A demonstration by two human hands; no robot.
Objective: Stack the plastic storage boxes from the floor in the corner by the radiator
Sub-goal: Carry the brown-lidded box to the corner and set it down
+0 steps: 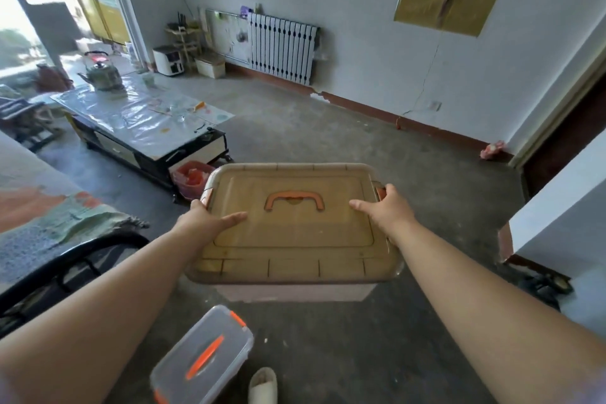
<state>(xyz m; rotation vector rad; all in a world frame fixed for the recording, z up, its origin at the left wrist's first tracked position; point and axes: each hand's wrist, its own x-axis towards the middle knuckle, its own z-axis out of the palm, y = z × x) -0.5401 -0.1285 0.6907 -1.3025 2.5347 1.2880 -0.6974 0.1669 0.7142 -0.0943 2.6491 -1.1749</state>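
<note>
A large storage box (295, 233) with a tan see-through lid, an orange handle and a pale pink body is held up off the floor in front of me. My left hand (210, 220) grips its left edge by the clip, thumb lying on the lid. My right hand (383, 207) grips the right edge the same way. A smaller clear box (203, 357) with an orange handle and clips sits on the floor below, near my feet. The white radiator (282, 49) stands against the far wall.
A low table (144, 121) with a kettle (101, 74) stands at the left, a red bin (190, 179) beside it. A bed with a dark rail (65, 259) is at the near left. A white cabinet (564, 220) is at the right. Bare concrete floor (328, 128) stretches toward the radiator.
</note>
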